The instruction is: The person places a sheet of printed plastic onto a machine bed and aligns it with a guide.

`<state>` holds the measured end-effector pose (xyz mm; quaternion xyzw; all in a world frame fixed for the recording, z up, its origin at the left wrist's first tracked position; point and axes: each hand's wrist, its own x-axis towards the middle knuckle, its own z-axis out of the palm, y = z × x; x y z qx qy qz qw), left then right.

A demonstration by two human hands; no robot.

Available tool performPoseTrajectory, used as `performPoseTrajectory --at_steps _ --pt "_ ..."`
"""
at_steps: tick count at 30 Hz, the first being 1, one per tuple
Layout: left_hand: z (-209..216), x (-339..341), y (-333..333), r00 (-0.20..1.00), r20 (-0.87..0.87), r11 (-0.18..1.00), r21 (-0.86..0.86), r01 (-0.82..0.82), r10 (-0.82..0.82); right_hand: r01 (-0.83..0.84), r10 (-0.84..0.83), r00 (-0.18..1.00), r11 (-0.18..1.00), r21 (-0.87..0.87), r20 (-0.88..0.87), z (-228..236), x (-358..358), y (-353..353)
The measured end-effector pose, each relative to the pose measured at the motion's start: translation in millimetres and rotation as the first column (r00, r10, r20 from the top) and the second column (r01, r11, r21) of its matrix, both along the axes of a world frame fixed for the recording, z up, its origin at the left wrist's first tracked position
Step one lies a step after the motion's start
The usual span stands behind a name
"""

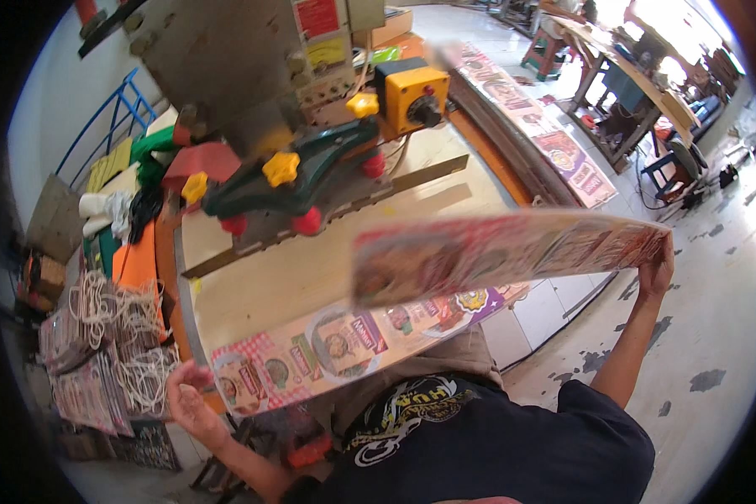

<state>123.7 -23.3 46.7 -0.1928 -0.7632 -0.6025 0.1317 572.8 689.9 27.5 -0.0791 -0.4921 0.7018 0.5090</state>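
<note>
My right hand (657,267) grips the right end of a long printed sheet (512,252), which is lifted and tilted, its left part blurred by motion. Below it, a second long printed sheet (344,353) with food pictures lies along the near edge of the machine's table (269,290). Beside that sheet's left end is my left hand (193,401), fingers loosely apart and holding nothing. Above the table stands a machine head (227,67) with a dark green clamp bracket (328,164), yellow star knobs (280,169) and red feet (307,221). A straight metal bar (344,214) crosses the table beneath it.
A yellow control box (416,99) with a black dial sits behind the bracket. More printed sheets (546,126) lie at the right rear. Bundles with white cords (130,344) are stacked at left, near orange material (139,265). A wooden workbench (617,63) stands far right.
</note>
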Motion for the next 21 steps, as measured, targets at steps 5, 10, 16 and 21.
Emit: performPoseTrajectory --at_steps 5,10,16,21 --pt "38 5 64 0.888 0.134 0.869 0.315 0.382 -0.440 -0.004 0.017 0.984 0.997 -0.073 0.179 53 -111 -64" --pt "22 -15 39 0.913 0.152 0.852 0.442 0.279 -0.378 -0.222 0.240 0.921 0.971 -0.094 0.307 76 -211 -110" --pt "15 -26 12 0.936 0.336 0.820 0.560 -0.113 -0.100 -0.378 0.386 0.825 0.920 -0.105 0.412 86 -276 -154" --pt "-5 -35 -9 0.926 0.377 0.770 0.587 -0.249 0.011 -0.408 0.361 0.817 0.913 0.008 0.450 82 -311 -186"
